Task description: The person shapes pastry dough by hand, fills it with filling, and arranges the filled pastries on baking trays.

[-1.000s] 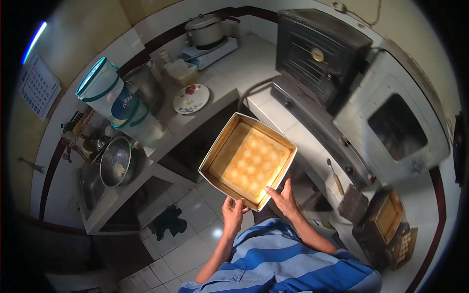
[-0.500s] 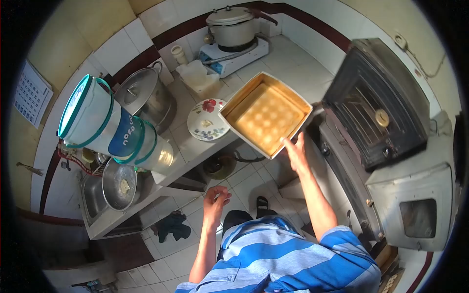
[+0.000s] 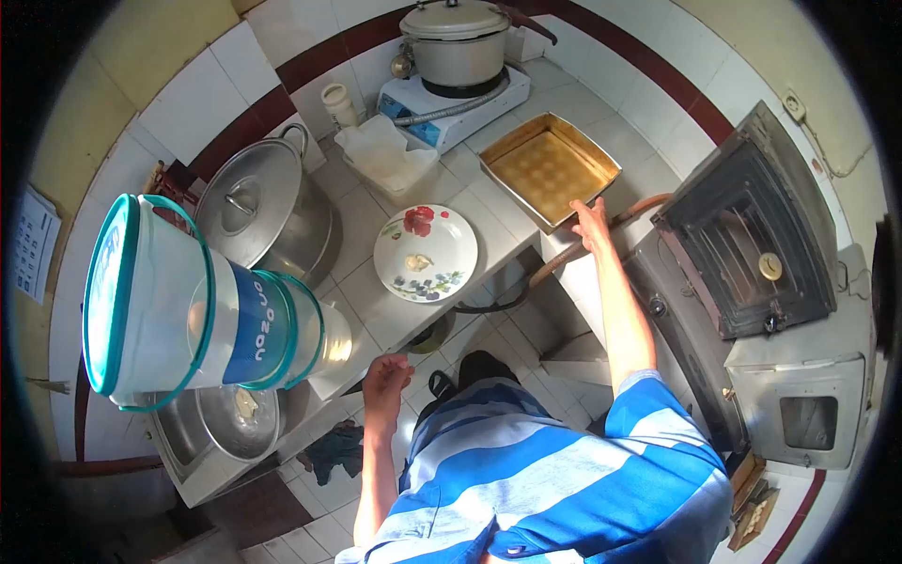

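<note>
R hand on tray edge, plate nearby.

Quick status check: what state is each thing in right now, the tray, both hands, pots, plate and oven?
Baking tray: flat on the counter, upright.
Right hand: on the tray's near corner.
Left hand: free, holding nothing.
Pressure cooker: lidded, on the stove.
Large pot: lidded.
Plate: on the counter, food scraps on it.
Oven: door shut.
</note>
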Demonstrator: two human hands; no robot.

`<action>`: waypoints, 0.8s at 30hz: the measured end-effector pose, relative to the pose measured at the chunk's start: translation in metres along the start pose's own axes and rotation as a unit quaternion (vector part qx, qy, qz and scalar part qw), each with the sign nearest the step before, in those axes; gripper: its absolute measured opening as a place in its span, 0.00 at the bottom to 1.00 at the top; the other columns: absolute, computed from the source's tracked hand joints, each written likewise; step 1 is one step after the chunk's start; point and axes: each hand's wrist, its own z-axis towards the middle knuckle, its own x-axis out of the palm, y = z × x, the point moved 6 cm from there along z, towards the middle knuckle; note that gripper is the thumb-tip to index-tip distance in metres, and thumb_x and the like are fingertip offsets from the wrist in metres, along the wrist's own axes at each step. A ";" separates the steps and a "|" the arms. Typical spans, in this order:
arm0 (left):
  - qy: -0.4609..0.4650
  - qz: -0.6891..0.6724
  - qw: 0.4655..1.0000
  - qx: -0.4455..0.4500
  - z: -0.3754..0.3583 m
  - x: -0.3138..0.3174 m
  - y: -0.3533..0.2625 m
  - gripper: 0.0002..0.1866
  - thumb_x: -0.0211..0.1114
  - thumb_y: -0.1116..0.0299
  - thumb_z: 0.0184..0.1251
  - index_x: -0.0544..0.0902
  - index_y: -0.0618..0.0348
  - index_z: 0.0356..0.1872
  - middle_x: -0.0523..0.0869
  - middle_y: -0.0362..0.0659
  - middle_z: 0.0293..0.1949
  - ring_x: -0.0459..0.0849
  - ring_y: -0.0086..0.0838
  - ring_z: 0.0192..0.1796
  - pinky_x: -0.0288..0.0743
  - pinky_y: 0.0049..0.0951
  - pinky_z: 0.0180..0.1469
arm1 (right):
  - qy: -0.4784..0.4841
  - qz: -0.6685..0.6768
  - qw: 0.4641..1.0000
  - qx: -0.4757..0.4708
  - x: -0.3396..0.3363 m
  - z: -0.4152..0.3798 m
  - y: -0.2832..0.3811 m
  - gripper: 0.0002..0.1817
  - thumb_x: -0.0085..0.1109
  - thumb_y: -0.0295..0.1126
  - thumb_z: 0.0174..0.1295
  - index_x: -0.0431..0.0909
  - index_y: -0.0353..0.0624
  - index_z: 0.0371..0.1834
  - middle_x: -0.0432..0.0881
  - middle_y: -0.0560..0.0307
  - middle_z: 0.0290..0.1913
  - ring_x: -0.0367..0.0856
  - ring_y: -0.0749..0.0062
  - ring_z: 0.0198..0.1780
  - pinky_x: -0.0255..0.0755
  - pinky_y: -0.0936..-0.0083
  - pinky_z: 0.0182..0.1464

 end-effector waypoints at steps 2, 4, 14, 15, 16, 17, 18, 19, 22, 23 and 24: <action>0.005 0.015 0.999 0.032 0.015 0.000 -0.020 0.10 0.67 0.68 0.71 0.81 0.59 0.48 0.85 0.39 0.45 0.83 0.22 0.45 0.74 0.23 0.46 | 0.020 0.008 1.000 -0.006 0.007 0.017 -0.008 0.59 0.67 0.35 0.60 0.27 0.40 0.82 0.44 0.38 0.82 0.51 0.42 0.80 0.62 0.36 0.67; -0.011 0.049 0.998 0.022 0.036 -0.001 -0.033 0.10 0.67 0.68 0.71 0.81 0.60 0.48 0.85 0.39 0.44 0.82 0.22 0.44 0.75 0.23 0.46 | 0.008 -0.007 1.000 -0.002 0.009 0.042 -0.025 0.59 0.66 0.35 0.61 0.27 0.41 0.82 0.44 0.39 0.83 0.49 0.43 0.81 0.62 0.34 0.67; -0.101 0.303 0.898 0.302 0.183 0.042 -0.124 0.10 0.65 0.72 0.66 0.82 0.61 0.47 0.85 0.55 0.42 0.85 0.47 0.44 0.77 0.39 0.49 | -0.020 -0.093 0.995 -0.001 0.012 0.054 -0.034 0.47 0.65 0.34 0.62 0.46 0.38 0.80 0.65 0.39 0.73 0.72 0.45 0.68 0.77 0.47 0.56; -0.114 0.334 0.884 0.306 0.199 0.050 -0.139 0.10 0.64 0.74 0.64 0.82 0.60 0.47 0.84 0.57 0.42 0.84 0.51 0.45 0.77 0.42 0.50 | 0.002 -0.064 0.998 -0.007 0.012 0.057 -0.038 0.47 0.66 0.34 0.62 0.46 0.38 0.80 0.66 0.39 0.71 0.73 0.47 0.67 0.79 0.50 0.54; -0.135 0.378 0.852 0.335 0.215 0.057 -0.149 0.11 0.64 0.74 0.64 0.83 0.60 0.47 0.84 0.56 0.43 0.83 0.51 0.46 0.76 0.44 0.51 | 0.024 -0.035 0.999 -0.013 0.012 0.060 -0.042 0.48 0.66 0.34 0.63 0.45 0.39 0.80 0.68 0.39 0.70 0.75 0.48 0.65 0.80 0.54 0.53; -0.154 0.421 0.817 0.362 0.230 0.063 -0.158 0.11 0.65 0.73 0.64 0.83 0.59 0.47 0.84 0.56 0.45 0.83 0.51 0.48 0.76 0.46 0.52 | -0.004 -0.070 0.997 -0.032 0.008 0.057 -0.039 0.45 0.67 0.36 0.64 0.49 0.38 0.79 0.73 0.43 0.65 0.81 0.55 0.54 0.81 0.61 0.44; -0.153 0.436 0.807 0.367 0.251 0.065 -0.158 0.13 0.65 0.73 0.63 0.83 0.58 0.48 0.83 0.55 0.47 0.81 0.52 0.50 0.75 0.47 0.54 | 0.001 -0.075 0.997 -0.027 0.005 0.060 -0.047 0.45 0.67 0.36 0.64 0.49 0.38 0.79 0.73 0.43 0.65 0.81 0.55 0.54 0.81 0.61 0.44; -0.151 0.452 0.796 0.372 0.270 0.066 -0.156 0.14 0.66 0.72 0.62 0.84 0.58 0.49 0.83 0.55 0.48 0.80 0.52 0.53 0.74 0.47 0.56 | -0.070 -0.134 0.984 -0.098 -0.006 0.065 -0.048 0.40 0.67 0.34 0.64 0.56 0.37 0.75 0.76 0.46 0.60 0.82 0.61 0.48 0.79 0.68 0.41; -0.124 0.504 0.780 0.350 0.313 0.075 -0.159 0.18 0.68 0.71 0.61 0.85 0.53 0.54 0.82 0.54 0.55 0.76 0.54 0.60 0.71 0.47 0.62 | -0.181 -0.160 0.939 -0.246 0.002 0.019 0.000 0.28 0.63 0.30 0.67 0.68 0.40 0.69 0.77 0.56 0.46 0.75 0.73 0.32 0.74 0.73 0.36; -0.124 0.506 0.780 0.347 0.326 0.076 -0.161 0.18 0.68 0.71 0.61 0.85 0.53 0.54 0.82 0.54 0.55 0.76 0.54 0.60 0.71 0.47 0.62 | -0.163 -0.155 0.937 -0.268 0.006 0.017 0.000 0.27 0.63 0.29 0.66 0.69 0.41 0.68 0.77 0.56 0.47 0.74 0.76 0.33 0.73 0.75 0.36; -0.104 0.546 0.763 0.330 0.340 0.081 -0.160 0.20 0.69 0.69 0.60 0.85 0.49 0.56 0.80 0.54 0.59 0.73 0.54 0.65 0.68 0.48 0.66 | -0.147 -0.149 0.934 -0.291 0.009 0.016 0.001 0.26 0.63 0.28 0.66 0.70 0.42 0.68 0.78 0.56 0.48 0.74 0.79 0.34 0.71 0.77 0.36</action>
